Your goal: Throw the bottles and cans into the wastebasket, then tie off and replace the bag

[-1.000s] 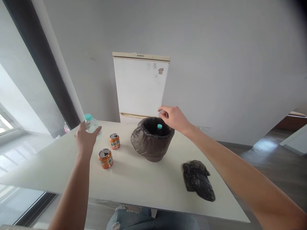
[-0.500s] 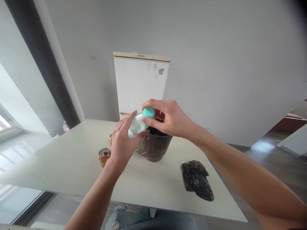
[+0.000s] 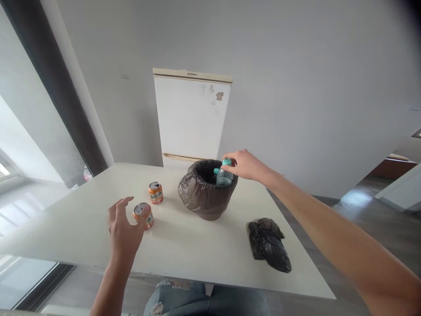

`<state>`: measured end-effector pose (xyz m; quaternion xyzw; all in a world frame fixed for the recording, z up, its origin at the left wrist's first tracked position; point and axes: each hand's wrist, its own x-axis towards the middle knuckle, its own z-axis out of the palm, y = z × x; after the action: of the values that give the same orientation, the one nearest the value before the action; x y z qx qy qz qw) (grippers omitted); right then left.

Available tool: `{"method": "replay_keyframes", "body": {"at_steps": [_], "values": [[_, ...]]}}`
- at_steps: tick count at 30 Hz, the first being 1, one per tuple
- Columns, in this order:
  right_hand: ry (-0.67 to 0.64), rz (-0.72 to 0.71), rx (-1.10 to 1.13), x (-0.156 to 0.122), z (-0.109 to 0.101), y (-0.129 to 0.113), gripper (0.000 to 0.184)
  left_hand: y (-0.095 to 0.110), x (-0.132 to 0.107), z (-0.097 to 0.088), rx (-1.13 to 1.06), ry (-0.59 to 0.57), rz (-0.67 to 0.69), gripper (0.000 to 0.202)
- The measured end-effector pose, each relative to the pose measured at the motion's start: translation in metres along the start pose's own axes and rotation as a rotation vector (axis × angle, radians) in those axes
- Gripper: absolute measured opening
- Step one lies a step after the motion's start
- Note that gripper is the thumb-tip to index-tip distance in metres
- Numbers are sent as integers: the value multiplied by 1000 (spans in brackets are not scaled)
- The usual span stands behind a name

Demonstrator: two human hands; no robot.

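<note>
My right hand (image 3: 245, 164) pinches the teal cap of a clear plastic bottle (image 3: 224, 175) and holds it inside the mouth of a small bin lined with a dark bag (image 3: 202, 197). The teal cap of another bottle shows beside it in the bin. My left hand (image 3: 124, 228) hovers open over the white table (image 3: 184, 245), fingers spread right next to the nearer orange can (image 3: 144, 215). A second orange can (image 3: 155, 192) stands a little farther back.
A crumpled black plastic bag (image 3: 270, 245) lies on the table's right side. A white fridge (image 3: 191, 116) stands against the wall behind the table. A window runs along the left. My knees in jeans show under the table's front edge.
The bottle passed from my left hand to my right, which lowered it into the bin. My left hand came back down to the near can.
</note>
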<state>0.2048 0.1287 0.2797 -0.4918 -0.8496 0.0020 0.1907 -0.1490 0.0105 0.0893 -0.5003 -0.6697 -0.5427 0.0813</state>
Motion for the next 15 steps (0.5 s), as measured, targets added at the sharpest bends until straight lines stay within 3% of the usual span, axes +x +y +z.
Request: {"method": "replay_keyframes", "body": {"at_steps": [5, 10, 15], "values": [[-214, 79, -170, 16, 24, 10, 22, -30, -7, 9, 76, -155, -139, 65], [-365, 87, -293, 26, 46, 18, 22, -43, -13, 22, 81, -259, -215, 77], [-528, 76, -367, 36, 51, 16, 23, -54, -12, 33, 146, -293, -333, 100]]}}
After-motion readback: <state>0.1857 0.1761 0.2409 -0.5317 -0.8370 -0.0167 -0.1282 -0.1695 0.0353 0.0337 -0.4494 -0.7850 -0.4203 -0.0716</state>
